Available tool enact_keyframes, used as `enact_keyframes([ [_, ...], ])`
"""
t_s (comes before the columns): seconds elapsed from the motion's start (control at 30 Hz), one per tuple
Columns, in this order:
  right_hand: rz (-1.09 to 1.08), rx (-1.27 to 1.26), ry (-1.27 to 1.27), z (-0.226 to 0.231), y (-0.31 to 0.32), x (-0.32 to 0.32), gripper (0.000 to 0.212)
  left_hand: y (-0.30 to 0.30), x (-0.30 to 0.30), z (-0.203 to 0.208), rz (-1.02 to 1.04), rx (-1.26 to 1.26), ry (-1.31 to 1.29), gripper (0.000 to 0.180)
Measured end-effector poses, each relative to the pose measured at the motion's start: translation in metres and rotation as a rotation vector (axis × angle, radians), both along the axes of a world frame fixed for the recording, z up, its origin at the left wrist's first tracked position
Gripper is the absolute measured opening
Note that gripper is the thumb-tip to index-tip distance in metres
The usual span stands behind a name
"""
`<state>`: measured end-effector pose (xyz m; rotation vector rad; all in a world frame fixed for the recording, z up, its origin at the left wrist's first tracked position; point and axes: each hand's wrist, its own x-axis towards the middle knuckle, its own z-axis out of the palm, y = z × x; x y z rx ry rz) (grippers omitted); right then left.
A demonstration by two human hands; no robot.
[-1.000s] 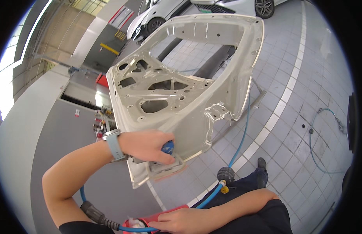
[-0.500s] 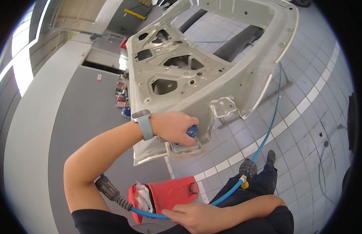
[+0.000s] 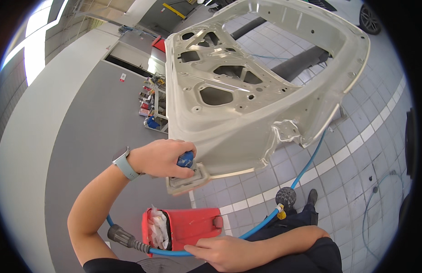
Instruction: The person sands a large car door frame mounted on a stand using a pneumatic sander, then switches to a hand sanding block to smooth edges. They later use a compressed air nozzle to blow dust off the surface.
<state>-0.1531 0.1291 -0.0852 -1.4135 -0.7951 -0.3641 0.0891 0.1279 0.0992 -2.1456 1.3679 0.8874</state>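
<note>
My left hand point(image 3: 162, 157), with a watch point(image 3: 124, 164) on its wrist, is closed over the blue knob of a sanding block point(image 3: 189, 182). The block's flat grey base rests at the near left corner of a beige car tailgate point(image 3: 229, 148); my palm partly hides it. Low in the view, my right hand point(image 3: 222, 255) is closed on a bright blue hose point(image 3: 261, 225) that curves across in front of me. A grey connector point(image 3: 122, 236) joins the hose near my left forearm, and a dark round fitting point(image 3: 285, 197) sits farther along it.
Below the panel a red bin point(image 3: 193, 227) holds crumpled white material. Shelving point(image 3: 160, 107) with assorted supplies stands by the grey wall point(image 3: 92, 118). Another thin hose point(image 3: 370, 204) lies on the tiled floor at right. A white car point(image 3: 356, 13) is at the far right.
My left hand and the sanding block have moved left across the panel to its near left corner. The view has shifted, with the tailgate now farther right. My right hand stays on the hose.
</note>
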Motion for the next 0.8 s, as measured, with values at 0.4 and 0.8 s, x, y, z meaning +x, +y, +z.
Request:
enact_keyframes([
  [0.4,-0.023,-0.204,0.017,0.003,0.037,0.036,0.051,0.112,0.022,0.018,0.052,-0.307,0.067,0.047],
  [0.8,-0.298,-0.078,-0.047,0.03,0.1,0.068,0.033,0.085,0.012,0.05,-0.644,-0.285,-0.21,0.038],
])
